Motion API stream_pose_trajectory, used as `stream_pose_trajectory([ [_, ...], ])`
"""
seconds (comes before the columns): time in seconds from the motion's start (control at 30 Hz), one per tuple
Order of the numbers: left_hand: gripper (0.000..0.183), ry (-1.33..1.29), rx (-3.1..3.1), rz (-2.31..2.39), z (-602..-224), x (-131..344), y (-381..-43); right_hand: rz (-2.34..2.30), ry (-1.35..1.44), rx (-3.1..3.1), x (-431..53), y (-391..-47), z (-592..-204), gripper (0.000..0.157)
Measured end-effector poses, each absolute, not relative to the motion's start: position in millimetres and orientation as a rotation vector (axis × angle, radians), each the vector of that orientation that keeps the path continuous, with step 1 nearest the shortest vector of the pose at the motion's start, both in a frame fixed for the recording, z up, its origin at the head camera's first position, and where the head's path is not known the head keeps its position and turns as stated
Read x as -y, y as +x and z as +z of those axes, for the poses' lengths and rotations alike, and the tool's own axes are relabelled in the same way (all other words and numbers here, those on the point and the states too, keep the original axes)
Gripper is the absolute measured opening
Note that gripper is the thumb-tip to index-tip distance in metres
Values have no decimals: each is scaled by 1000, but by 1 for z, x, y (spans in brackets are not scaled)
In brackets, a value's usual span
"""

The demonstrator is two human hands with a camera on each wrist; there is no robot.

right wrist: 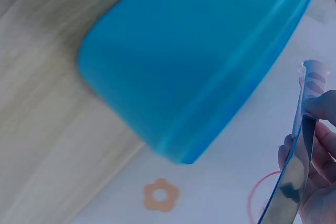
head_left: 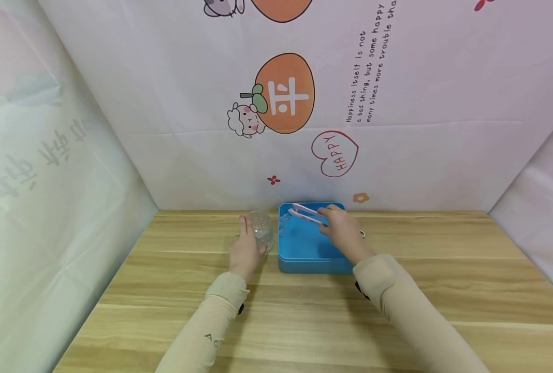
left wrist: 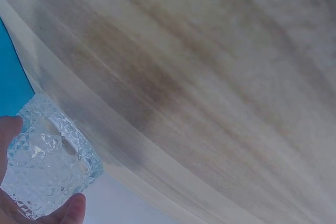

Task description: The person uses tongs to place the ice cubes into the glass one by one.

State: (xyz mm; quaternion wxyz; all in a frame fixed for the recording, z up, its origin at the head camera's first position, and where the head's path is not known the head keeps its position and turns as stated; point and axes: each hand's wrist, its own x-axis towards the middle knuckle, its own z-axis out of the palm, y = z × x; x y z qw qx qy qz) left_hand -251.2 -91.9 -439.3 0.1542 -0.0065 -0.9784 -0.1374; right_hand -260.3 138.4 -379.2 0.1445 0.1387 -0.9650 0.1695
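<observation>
My left hand grips a clear cut-glass bowl just left of a blue box. In the left wrist view, thumb and fingers lie on opposite sides of the faceted glass bowl. Over the box, my right hand holds a pair of pink tongs, its tips pointing left to the box's far left corner. Several small clear pieces lie along the left side inside the box, close to those tips. The right wrist view shows fingers pinching the tongs beside the box.
The box and bowl stand on a wood-grain table, near its back edge. A white printed cloth hangs right behind them. More pale cloth hangs at both sides. A small white loop shows at the box's right side.
</observation>
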Motion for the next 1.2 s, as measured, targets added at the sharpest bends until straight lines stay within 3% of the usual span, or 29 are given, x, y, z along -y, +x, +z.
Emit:
stream_pose_trajectory([
  [0.53,97,-2,2853,-423,-440,94,-252,406,635,2681,-92,-240,-371,31],
  [1.2,97,-26,2824,-380,-441,93,-253,387,674,2693,-79,-240,-378,35],
])
